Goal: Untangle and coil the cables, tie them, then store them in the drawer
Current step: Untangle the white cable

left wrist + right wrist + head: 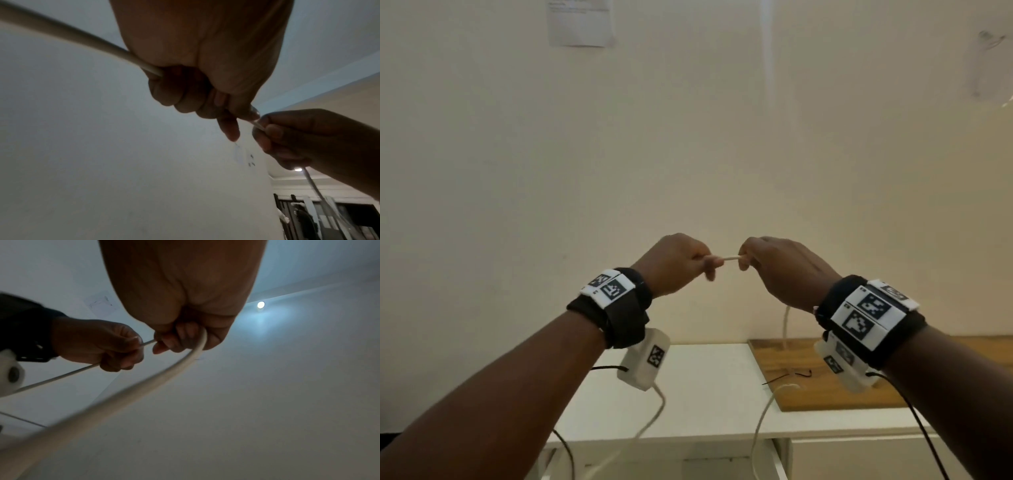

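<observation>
Both hands are raised in front of the wall, close together. A white cable (731,258) runs taut between them for a short span. My left hand (681,263) grips it in a fist, and the cable (82,39) leaves that fist toward the wrist. My right hand (774,265) also curls round the cable (197,350), which bends down out of the fist. Below, the cable (762,421) hangs in two strands past the front of the white cabinet (705,394). A thin black tie (787,377) lies on the wooden board (808,394).
The wooden board lies on the right part of the white cabinet top. A dark opening (671,469) shows under the cabinet's front edge. Black wires (924,431) run from both wrist cameras. A paper sheet (580,22) is stuck on the wall above.
</observation>
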Demonstrator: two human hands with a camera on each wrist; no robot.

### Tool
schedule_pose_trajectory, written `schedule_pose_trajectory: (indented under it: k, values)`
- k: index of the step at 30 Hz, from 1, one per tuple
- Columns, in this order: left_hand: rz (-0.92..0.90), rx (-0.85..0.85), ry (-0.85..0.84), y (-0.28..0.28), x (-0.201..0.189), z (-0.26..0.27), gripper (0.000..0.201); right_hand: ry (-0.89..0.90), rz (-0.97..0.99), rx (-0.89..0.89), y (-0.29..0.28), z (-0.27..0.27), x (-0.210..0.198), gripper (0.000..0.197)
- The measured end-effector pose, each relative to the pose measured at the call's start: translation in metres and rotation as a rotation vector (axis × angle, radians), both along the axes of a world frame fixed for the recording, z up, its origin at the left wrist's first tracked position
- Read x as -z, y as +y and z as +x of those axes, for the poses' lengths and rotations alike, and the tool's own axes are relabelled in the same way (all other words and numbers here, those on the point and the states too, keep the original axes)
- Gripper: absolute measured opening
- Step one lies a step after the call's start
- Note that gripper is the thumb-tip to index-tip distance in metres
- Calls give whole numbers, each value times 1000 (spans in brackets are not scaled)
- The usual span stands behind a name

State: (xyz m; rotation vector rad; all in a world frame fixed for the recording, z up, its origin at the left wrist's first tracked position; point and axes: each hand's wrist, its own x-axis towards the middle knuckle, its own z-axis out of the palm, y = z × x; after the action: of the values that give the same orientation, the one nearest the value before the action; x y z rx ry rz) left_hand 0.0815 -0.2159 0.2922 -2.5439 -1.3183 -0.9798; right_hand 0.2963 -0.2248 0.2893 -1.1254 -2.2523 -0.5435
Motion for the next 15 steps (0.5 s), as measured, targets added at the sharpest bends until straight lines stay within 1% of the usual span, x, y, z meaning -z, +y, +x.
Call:
schedule_pose_trajectory:
  k: [2, 5, 8, 10, 13, 15]
  values:
    - [55, -74, 57, -2, 0, -17, 33, -17, -38, -16, 1, 3, 3, 21]
    - [125, -163, 107, -6, -1, -55, 37, 25, -113, -12, 6, 11, 10, 21]
    - [238, -266, 92, -3, 2, -119, 52, 43, -136, 20, 14, 36, 12, 20]
    - [240, -386, 73, -7, 6, -172, 57, 18, -135, 70, 19, 64, 13, 20]
    - [213, -520, -30, -21, 28, -254, 47, 15, -119, 157, 17, 103, 18, 26]
    - [187, -567, -85, -27, 44, -285, 40, 8, -96, 176, 16, 111, 21, 25]
